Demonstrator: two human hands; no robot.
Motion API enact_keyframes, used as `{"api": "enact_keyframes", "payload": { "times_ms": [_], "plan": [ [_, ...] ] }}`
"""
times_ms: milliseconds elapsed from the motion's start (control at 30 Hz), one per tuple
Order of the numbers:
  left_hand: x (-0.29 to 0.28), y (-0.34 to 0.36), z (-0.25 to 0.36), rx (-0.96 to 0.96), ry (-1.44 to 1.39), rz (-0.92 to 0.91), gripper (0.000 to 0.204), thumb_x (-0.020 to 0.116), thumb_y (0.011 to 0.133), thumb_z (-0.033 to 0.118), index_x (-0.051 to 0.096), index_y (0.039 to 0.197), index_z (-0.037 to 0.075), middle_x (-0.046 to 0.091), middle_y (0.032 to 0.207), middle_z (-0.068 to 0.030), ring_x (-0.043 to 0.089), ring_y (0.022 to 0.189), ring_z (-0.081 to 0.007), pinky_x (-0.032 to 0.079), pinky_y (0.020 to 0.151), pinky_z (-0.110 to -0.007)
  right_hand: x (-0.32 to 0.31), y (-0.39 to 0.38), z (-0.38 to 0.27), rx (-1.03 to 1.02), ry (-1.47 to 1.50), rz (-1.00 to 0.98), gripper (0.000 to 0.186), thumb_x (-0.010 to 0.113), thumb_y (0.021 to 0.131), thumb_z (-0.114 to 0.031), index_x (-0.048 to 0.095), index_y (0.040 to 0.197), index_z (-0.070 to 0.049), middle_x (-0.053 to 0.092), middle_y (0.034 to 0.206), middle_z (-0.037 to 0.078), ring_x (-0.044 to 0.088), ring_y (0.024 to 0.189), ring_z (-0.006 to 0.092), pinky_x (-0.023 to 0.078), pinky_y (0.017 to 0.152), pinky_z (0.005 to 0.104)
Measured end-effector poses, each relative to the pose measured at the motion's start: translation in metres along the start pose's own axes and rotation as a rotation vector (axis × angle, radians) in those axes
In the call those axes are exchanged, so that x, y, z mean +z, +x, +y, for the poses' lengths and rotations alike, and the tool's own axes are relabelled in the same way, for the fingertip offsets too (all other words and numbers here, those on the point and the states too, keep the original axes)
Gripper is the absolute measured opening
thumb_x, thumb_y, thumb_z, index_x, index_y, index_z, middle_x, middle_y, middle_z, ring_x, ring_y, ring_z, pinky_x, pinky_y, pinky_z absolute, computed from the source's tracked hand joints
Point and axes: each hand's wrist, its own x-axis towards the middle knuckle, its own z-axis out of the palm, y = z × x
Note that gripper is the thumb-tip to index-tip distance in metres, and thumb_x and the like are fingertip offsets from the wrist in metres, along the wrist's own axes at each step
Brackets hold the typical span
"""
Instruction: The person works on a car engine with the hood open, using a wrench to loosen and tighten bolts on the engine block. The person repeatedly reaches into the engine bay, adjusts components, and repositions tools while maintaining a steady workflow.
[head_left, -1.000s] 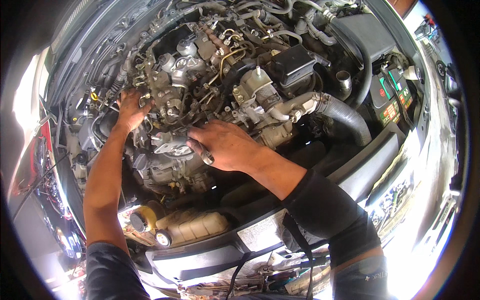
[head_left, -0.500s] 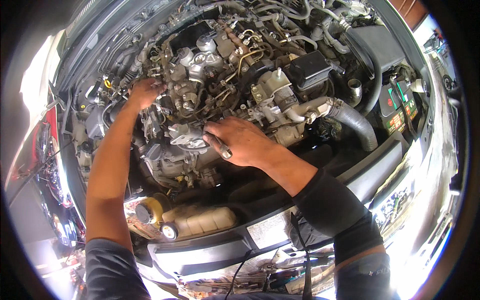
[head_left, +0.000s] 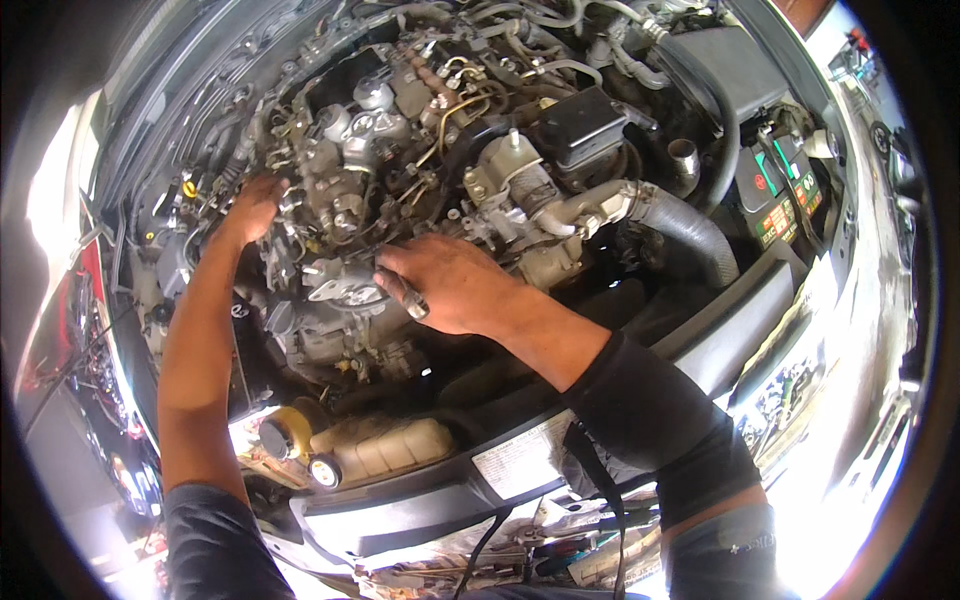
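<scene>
My right hand (head_left: 445, 285) is closed round a dark metal tool (head_left: 413, 303) with a rounded end. Its other end is hidden among the engine parts, so its exact kind does not show. Right beside the fingers is a silver metal bracket (head_left: 340, 282) at the front of the engine (head_left: 350, 140). My left hand (head_left: 257, 208) reaches to the engine's left side, its fingers bent together against parts near the hoses. Whatever those fingers grip is hidden.
A battery (head_left: 775, 190) and a black box (head_left: 582, 128) lie to the right. A thick grey hose (head_left: 690, 230) curves down beside them. Nearer to me are a pale plastic reservoir (head_left: 385, 447), a yellowish container (head_left: 293, 432) and the front crossmember (head_left: 400, 505). A black strap (head_left: 605, 480) hangs there.
The whole view has shifted, so the engine and both hands appear a little farther left. My right hand keeps hold of the tool beside the bracket; my left hand stays at the engine's left side.
</scene>
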Motion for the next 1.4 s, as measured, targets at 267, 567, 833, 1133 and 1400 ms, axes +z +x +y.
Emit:
{"api": "enact_keyframes", "payload": {
  "times_ms": [267, 567, 833, 1133, 1400],
  "plan": [
    [0.01, 0.0, -0.006, 0.039, 0.124, 0.038, 0.041, 0.051, 0.118, 0.035, 0.073, 0.14, 0.008, 0.064, 0.151, -0.0145, 0.046, 0.151, -0.0379, 0.031, 0.131, -0.051, 0.002, 0.0, -0.002, 0.013, -0.016, -0.026, 0.032, 0.058, 0.114, -0.037, 0.069, 0.126, -0.009, 0.075, 0.104, 0.02, 0.071, 0.105, 0.0439, 0.057, 0.096, 0.0558],
    [0.015, -0.017, 0.021, -0.188, 0.024, 0.104, 0.049, 0.051, 0.116, 0.048, 0.07, 0.146, 0.014, 0.049, 0.164, -0.0157, 0.036, 0.156, -0.0506, 0.032, 0.126, -0.075, -0.001, -0.01, 0.005, 0.003, 0.011, 0.025, 0.033, 0.056, 0.114, -0.036, 0.07, 0.12, -0.008, 0.077, 0.106, 0.022, 0.073, 0.104, 0.0454, 0.056, 0.097, 0.0581],
    [-0.008, -0.034, 0.061, -0.103, 0.126, 0.223, 0.04, 0.059, 0.113, 0.037, 0.071, 0.141, 0.011, 0.053, 0.156, -0.0195, 0.048, 0.145, -0.0488, 0.041, 0.118, -0.074, 0.003, -0.001, 0.002, -0.014, -0.004, -0.007, 0.035, 0.053, 0.116, -0.038, 0.068, 0.125, -0.008, 0.075, 0.108, 0.021, 0.071, 0.108, 0.0454, 0.055, 0.1, 0.0573],
    [-0.023, -0.062, 0.091, 0.028, 0.271, 0.086, 0.052, 0.07, 0.105, 0.044, 0.072, 0.144, 0.01, 0.046, 0.166, -0.0284, 0.042, 0.151, -0.0514, 0.035, 0.127, -0.066, -0.003, 0.005, -0.003, 0.076, -0.055, -0.138, 0.037, 0.055, 0.116, -0.039, 0.07, 0.13, -0.009, 0.076, 0.109, 0.021, 0.071, 0.111, 0.0451, 0.055, 0.099, 0.0577],
    [-0.018, -0.053, 0.089, -0.046, 0.191, -0.028, 0.049, 0.063, 0.112, 0.042, 0.067, 0.149, 0.01, 0.039, 0.17, -0.03, 0.027, 0.162, -0.0565, 0.022, 0.131, -0.075, -0.002, 0.0, 0.004, 0.018, -0.052, 0.008, 0.033, 0.062, 0.113, -0.036, 0.072, 0.127, -0.007, 0.076, 0.108, 0.021, 0.072, 0.107, 0.0438, 0.058, 0.095, 0.0545]
  ]
}}
